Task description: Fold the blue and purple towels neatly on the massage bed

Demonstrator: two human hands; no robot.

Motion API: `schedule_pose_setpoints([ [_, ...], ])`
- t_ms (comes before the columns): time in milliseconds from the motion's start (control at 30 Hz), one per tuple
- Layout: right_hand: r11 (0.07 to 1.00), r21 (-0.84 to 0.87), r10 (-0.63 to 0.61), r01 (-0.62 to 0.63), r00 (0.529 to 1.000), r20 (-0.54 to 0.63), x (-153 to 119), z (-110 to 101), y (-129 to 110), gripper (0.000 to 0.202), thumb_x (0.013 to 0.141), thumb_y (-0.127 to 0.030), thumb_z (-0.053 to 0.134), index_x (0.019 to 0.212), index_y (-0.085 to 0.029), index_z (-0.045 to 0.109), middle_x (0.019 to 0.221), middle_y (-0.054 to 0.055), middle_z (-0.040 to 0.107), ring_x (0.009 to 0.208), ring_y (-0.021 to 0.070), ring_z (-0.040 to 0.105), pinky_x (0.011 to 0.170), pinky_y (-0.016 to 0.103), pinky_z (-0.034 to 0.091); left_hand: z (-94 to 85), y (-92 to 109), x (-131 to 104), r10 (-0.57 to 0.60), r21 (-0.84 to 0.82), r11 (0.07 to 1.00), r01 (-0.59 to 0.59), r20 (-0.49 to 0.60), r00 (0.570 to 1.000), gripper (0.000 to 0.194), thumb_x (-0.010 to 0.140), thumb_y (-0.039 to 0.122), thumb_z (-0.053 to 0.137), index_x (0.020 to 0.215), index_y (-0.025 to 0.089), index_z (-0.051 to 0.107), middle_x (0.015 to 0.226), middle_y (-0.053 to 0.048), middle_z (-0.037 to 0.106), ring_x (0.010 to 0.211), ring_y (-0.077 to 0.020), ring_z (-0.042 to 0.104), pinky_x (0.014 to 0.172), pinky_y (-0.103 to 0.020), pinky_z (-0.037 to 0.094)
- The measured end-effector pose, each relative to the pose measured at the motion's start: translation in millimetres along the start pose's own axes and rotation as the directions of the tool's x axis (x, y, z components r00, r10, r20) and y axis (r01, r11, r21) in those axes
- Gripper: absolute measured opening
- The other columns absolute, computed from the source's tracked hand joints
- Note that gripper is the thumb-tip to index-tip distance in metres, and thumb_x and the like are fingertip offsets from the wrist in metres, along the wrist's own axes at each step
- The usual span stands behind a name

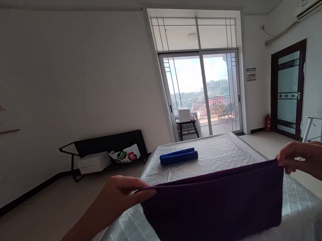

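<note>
Both the left hand and right hand are pinching opposite top corners of a purple cloth, hanging between them with its long axis running crosswise over the silver-covered worktop.

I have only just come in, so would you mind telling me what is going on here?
A person is holding up a dark purple cloth by its upper corners, the left hand pinching one and the right hand the other. It hangs between them in front of a silver quilted cover; whether its lower edge touches the cover is hard to tell. Further back on the cover lies a blue cloth bundle, with neither hand on it.
</note>
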State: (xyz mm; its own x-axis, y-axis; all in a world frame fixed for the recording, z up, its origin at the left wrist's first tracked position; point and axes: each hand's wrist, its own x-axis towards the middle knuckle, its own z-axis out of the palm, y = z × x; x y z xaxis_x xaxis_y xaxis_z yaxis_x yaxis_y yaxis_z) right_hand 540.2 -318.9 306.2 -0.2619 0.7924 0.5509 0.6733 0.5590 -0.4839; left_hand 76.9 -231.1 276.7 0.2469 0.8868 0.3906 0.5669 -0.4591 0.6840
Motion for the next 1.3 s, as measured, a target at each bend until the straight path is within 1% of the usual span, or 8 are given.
schedule_pose_setpoints([
  [333, 0.993, 0.029, 0.115, -0.113, 0.991, -0.076, 30.9, -10.3, 17.9, 0.045, 0.075, -0.067, 0.069, 0.079, -0.022, 0.066, 0.054, -0.001, 0.065, 0.048, 0.0141, 0.061, 0.050, 0.026, 0.049, 1.4, 4.6, 53.3, -0.048, -0.220, 0.975, 0.039, -0.035, 0.998, 0.039, 0.055, 0.053, 0.081, 0.079, 0.022, 0.079, 0.074, -0.003, 0.077, 0.075, -0.0226, 0.071, 0.074, -0.034, 0.058],
  [433, 0.985, 0.069, 0.164, -0.160, 0.985, -0.050, 58.8, -6.4, 31.6, 0.049, 0.073, -0.069, 0.068, 0.081, -0.021, 0.064, 0.054, -0.002, 0.065, 0.051, 0.0152, 0.063, 0.052, 0.027, 0.050, 4.3, 2.0, 77.1, -0.075, -0.171, 0.983, 0.069, -0.033, 0.997, 0.054, 0.053, 0.059, 0.081, 0.095, 0.025, 0.079, 0.075, -0.001, 0.078, 0.080, -0.0240, 0.072, 0.080, -0.034, 0.058],
  [600, 0.974, 0.090, 0.209, -0.207, 0.978, -0.010, 127.7, 14.3, 64.8, 0.046, 0.071, -0.066, 0.071, 0.080, -0.021, 0.061, 0.059, -0.001, 0.069, 0.061, 0.0178, 0.069, 0.063, 0.031, 0.055, 7.5, -1.3, 130.0, -0.084, -0.114, 0.990, 0.085, 0.011, 0.996, 0.056, 0.049, 0.066, 0.080, 0.081, 0.020, 0.079, 0.084, -0.005, 0.079, 0.087, -0.0265, 0.071, 0.081, -0.035, 0.056],
  [833, 0.980, 0.122, 0.178, -0.156, 0.964, -0.197, 192.8, 36.3, 78.6, 0.030, 0.078, -0.048, 0.072, 0.080, -0.022, 0.058, 0.073, -0.001, 0.073, 0.069, 0.0173, 0.073, 0.074, 0.033, 0.057, -9.5, 0.0, 178.9, -0.017, -0.057, 0.998, -0.002, -0.339, 0.941, 0.053, 0.062, 0.062, 0.073, 0.092, 0.020, 0.078, 0.095, -0.004, 0.078, 0.093, -0.0231, 0.067, 0.084, -0.031, 0.053],
  [933, 0.989, 0.112, 0.122, -0.100, 0.968, -0.219, 183.8, 46.3, 82.6, 0.030, 0.079, -0.052, 0.069, 0.082, -0.023, 0.059, 0.075, -0.001, 0.073, 0.071, 0.0184, 0.073, 0.075, 0.034, 0.057, -10.2, -12.4, 167.1, 0.052, 0.055, 0.998, -0.034, -0.382, 0.923, 0.051, 0.067, 0.064, 0.067, 0.093, 0.021, 0.078, 0.092, -0.003, 0.078, 0.088, -0.0219, 0.068, 0.082, -0.030, 0.053],
  [1033, 0.987, 0.128, 0.117, -0.097, 0.980, -0.160, 144.2, 72.5, 99.9, 0.033, 0.079, -0.057, 0.065, 0.083, -0.025, 0.059, 0.075, 0.000, 0.074, 0.071, 0.0193, 0.073, 0.070, 0.033, 0.058, 13.0, -46.5, 127.4, 0.080, 0.122, 0.992, -0.044, -0.315, 0.946, 0.051, 0.071, 0.067, 0.062, 0.091, 0.023, 0.078, 0.089, -0.003, 0.078, 0.081, -0.0218, 0.069, 0.078, -0.030, 0.054],
  [1167, 0.974, 0.131, 0.179, -0.185, 0.982, 0.056, 58.7, 133.5, 140.7, 0.029, 0.084, -0.053, 0.057, 0.089, -0.025, 0.064, 0.082, 0.001, 0.075, 0.072, 0.0193, 0.073, 0.068, 0.030, 0.057, 83.2, -115.6, 48.9, 0.091, 0.095, 0.992, -0.083, -0.083, 0.992, 0.043, 0.082, 0.062, 0.057, 0.088, 0.026, 0.079, 0.089, -0.002, 0.079, 0.080, -0.0209, 0.072, 0.077, -0.028, 0.056],
  [1300, 0.971, -0.039, 0.235, -0.234, 0.926, 0.294, -13.9, 184.9, 170.0, 0.027, 0.089, -0.039, 0.049, 0.097, -0.027, 0.071, 0.087, 0.002, 0.077, 0.077, 0.0207, 0.073, 0.073, 0.031, 0.055, 146.8, -167.1, -14.7, 0.117, 0.110, 0.983, -0.145, 0.229, 0.966, 0.032, 0.092, 0.043, 0.049, 0.094, 0.030, 0.078, 0.090, 0.001, 0.079, 0.082, -0.0175, 0.073, 0.078, -0.025, 0.056],
])
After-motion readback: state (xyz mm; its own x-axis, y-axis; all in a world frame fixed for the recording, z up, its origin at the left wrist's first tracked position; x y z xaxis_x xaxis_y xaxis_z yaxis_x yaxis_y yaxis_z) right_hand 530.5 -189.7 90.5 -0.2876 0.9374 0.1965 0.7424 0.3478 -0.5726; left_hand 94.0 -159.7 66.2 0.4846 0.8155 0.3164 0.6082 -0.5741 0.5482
